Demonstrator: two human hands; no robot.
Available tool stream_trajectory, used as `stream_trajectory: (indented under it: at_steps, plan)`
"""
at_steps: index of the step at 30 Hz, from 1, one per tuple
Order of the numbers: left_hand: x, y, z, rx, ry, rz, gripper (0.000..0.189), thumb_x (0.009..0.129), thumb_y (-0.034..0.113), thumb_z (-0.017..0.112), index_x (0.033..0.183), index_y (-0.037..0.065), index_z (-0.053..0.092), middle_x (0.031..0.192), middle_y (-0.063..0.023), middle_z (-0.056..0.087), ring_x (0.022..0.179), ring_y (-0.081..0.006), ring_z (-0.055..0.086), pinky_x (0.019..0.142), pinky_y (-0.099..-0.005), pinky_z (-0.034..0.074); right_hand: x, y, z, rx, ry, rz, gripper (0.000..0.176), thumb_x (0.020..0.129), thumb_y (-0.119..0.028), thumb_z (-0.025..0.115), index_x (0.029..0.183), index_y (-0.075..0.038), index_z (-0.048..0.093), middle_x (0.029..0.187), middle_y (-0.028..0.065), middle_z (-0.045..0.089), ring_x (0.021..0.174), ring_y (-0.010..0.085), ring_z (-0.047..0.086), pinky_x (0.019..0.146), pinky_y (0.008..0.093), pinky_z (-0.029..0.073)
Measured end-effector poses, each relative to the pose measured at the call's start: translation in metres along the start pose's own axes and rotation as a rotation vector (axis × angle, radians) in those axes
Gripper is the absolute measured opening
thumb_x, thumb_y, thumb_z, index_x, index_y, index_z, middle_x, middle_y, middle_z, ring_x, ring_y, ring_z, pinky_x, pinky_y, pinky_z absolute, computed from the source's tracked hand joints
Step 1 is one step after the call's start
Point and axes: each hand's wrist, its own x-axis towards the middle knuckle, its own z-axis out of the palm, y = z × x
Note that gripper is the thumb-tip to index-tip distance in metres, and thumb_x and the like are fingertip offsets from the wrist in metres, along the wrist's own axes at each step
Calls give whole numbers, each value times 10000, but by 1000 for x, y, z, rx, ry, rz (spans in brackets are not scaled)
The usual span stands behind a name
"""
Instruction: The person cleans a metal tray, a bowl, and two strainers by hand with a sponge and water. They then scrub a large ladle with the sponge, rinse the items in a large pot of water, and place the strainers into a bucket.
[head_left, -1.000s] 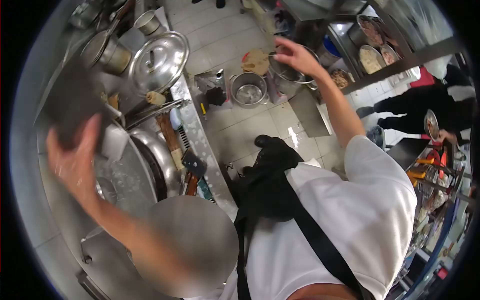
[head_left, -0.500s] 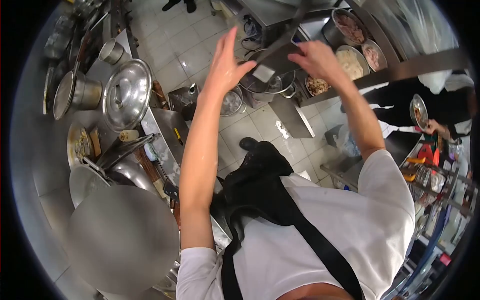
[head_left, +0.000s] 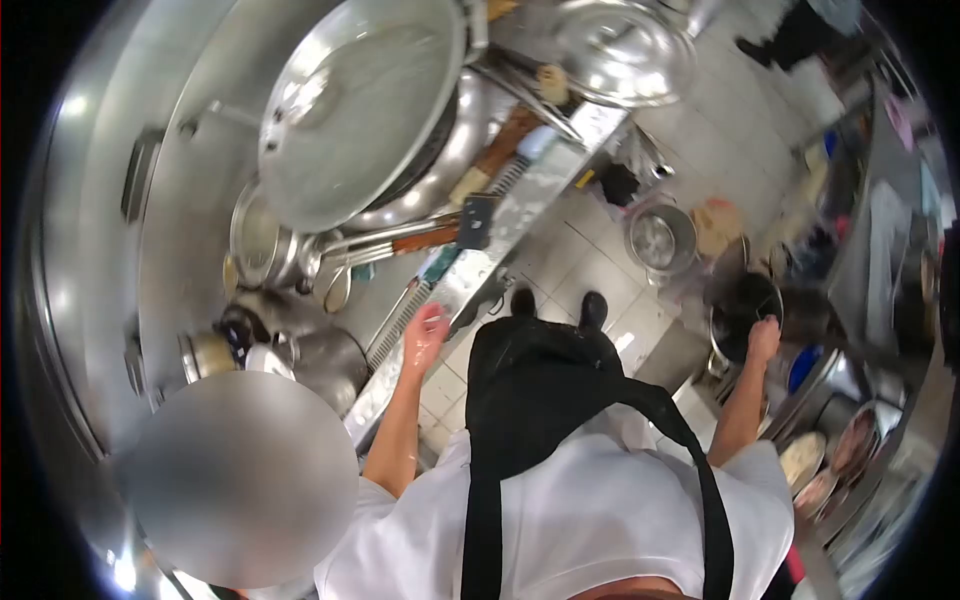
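Observation:
My left hand hovers beside the metal counter edge, its fingers loosely bent and apart, with nothing in them. It looks wet. My right hand is out to the right, fingers closed at the rim of a dark round pot. What those fingers hold is hidden; a thin wire-like line shows just above them. Past the pot stands a metal pot with clear liquid near the floor. A large metal wok rests on the counter at upper left.
Ladles with wooden handles, a cleaver-like dark blade and a domed steel lid lie along the counter. Bowls of food stand at lower right. Another person's dark-clad legs show at the top right.
The view has swung towards the wok and counter. My hands have moved apart and lower; the right one, open before, has closed at the dark pot. My left hand is now near the counter edge.

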Motion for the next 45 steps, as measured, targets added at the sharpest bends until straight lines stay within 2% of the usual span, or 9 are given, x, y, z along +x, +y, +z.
stream_trajectory:
  at_steps: [9, 13, 20, 28, 31, 34, 38, 43, 45]
  plan:
    - [-20, -63, -43, -701, 638, -212, 411, 887, 95, 663, 1268, 11, 534, 1105, -113, 650, 908, -196, 671, 767, -297, 531, -275, -385, -49, 487, -627, -1482, 272, 910, -168, 606, 1121, 1, 641, 1112, 212, 658, 1054, 375, 623, 926, 431, 483]
    - [-39, -73, -47, -756, 608, -52, 376, 912, 127, 662, 1248, 11, 540, 1102, -130, 651, 942, -226, 671, 831, -323, 542, -363, -500, -11, 562, -686, -1486, 250, 863, -155, 632, 1078, -29, 653, 1125, 171, 641, 1076, 360, 597, 923, 438, 491]
    - [-72, -141, -87, -1021, 842, -142, 330, 918, 96, 660, 1215, -4, 556, 1057, -125, 654, 915, -218, 675, 814, -316, 549, -466, -550, 47, -556, -196, -1946, 435, 740, -217, 740, 1137, -74, 635, 1151, 164, 600, 1111, 317, 581, 955, 400, 490]
    - [-46, -184, -118, -630, 567, -19, 337, 886, 118, 692, 1186, 10, 583, 1047, -94, 686, 888, -169, 664, 795, -300, 541, -711, -572, -137, 927, -993, -2352, 333, 722, -138, 721, 1033, -54, 634, 989, 121, 622, 995, 315, 583, 856, 410, 485]
    - [-21, -131, -103, -1139, 473, 72, 398, 876, 172, 715, 1204, 6, 563, 1120, -88, 671, 900, -176, 655, 829, -295, 528, -819, -569, -102, 247, -618, -2669, 334, 739, -226, 692, 1050, -104, 693, 1045, 101, 658, 1009, 309, 606, 864, 474, 496]
    - [30, -119, -92, -1094, 283, -102, 390, 886, 175, 693, 1203, -3, 552, 1077, -122, 664, 889, -187, 653, 814, -295, 528, -872, -558, 9, -108, -260, -2452, 352, 752, -182, 693, 1082, -61, 700, 1116, 109, 655, 1140, 280, 584, 856, 514, 468]
    - [83, -94, -79, -1060, 115, -177, 318, 873, 106, 675, 1150, 4, 557, 956, -131, 651, 860, -199, 649, 781, -291, 534, -877, -591, -15, -494, -699, -2397, 456, 744, -181, 693, 1173, -33, 646, 959, 134, 726, 976, 311, 685, 830, 481, 513]
    - [152, -85, -53, -1350, 110, -108, 248, 825, 125, 736, 978, 63, 550, 876, -73, 631, 792, -153, 611, 671, -277, 498, -789, -603, -113, 800, -1060, -2089, 445, 764, -190, 701, 1139, -15, 537, 1038, 202, 648, 954, 381, 644, 840, 472, 507]
    - [174, -91, -52, -1265, 160, -215, 271, 923, 189, 644, 1132, 47, 546, 1045, -78, 598, 1022, -210, 588, 898, -347, 494, -723, -609, -127, 942, -1164, -1840, 473, 758, -190, 713, 1175, -46, 540, 1054, 183, 636, 981, 336, 640, 850, 436, 508]
